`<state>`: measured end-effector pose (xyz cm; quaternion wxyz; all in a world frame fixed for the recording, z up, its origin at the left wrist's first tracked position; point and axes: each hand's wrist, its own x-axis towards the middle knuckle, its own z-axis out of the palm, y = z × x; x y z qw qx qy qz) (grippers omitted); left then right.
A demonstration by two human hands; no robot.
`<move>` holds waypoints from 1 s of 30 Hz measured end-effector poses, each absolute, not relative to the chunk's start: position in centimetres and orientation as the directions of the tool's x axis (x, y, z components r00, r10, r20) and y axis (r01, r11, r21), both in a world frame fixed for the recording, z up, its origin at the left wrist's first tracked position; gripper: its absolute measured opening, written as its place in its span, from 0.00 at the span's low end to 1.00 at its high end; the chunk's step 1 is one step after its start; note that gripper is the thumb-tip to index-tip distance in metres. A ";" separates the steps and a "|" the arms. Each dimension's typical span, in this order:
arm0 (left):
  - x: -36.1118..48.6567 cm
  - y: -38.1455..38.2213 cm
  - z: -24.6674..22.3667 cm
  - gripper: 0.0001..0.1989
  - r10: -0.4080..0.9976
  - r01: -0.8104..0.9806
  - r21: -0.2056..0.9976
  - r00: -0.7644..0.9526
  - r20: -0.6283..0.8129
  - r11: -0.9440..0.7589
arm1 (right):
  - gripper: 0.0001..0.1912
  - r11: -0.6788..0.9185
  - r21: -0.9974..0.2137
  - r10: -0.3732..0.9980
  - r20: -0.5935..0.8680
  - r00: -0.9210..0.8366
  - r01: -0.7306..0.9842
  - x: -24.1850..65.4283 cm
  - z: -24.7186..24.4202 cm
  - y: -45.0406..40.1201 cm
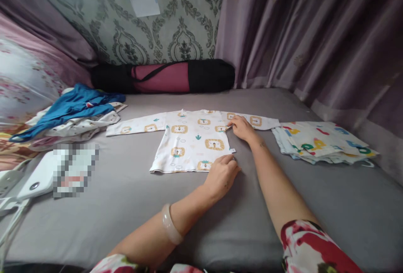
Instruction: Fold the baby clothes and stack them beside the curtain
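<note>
A white long-sleeved child's shirt [189, 143] with lion faces and green leaves lies flat on the grey bed sheet, its sleeves stretched out to both sides. At its lower right corner, my left hand [222, 176] has its fingers closed on the hem, hiding that corner. My right hand [242, 129] pinches the cloth at the right underarm, where sleeve meets body. A pale bangle [171, 224] circles my left wrist. The tip of the right sleeve reaches a stack of folded clothes [324, 140] with colourful prints.
On the left lies a loose heap of clothes with a blue garment [75, 107] on top. Nearer are a white device [40, 176] with cables and a blurred-out item [75, 172]. A black and maroon long bag [163, 76] lines the wall; purple curtains [270, 29] hang at right.
</note>
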<state>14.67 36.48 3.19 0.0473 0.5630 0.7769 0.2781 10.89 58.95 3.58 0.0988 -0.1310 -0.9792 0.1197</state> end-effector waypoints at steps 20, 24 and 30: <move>14.7 36.5 2.8 0.11 0.938 0.888 0.450 -0.229 0.259 0.092 | 0.33 0.985 -0.147 0.083 -0.057 -0.995 0.090 6.6 2.0 51.5; 14.6 36.6 2.3 0.10 0.934 0.897 0.438 -0.210 0.288 0.067 | 0.35 0.978 -0.109 0.172 -0.060 -0.983 0.177 4.1 1.8 52.5; 14.6 36.8 2.0 0.08 0.927 0.905 0.423 -0.200 0.316 0.051 | 0.35 0.938 -0.110 0.322 -0.065 -0.944 0.328 1.5 1.9 52.5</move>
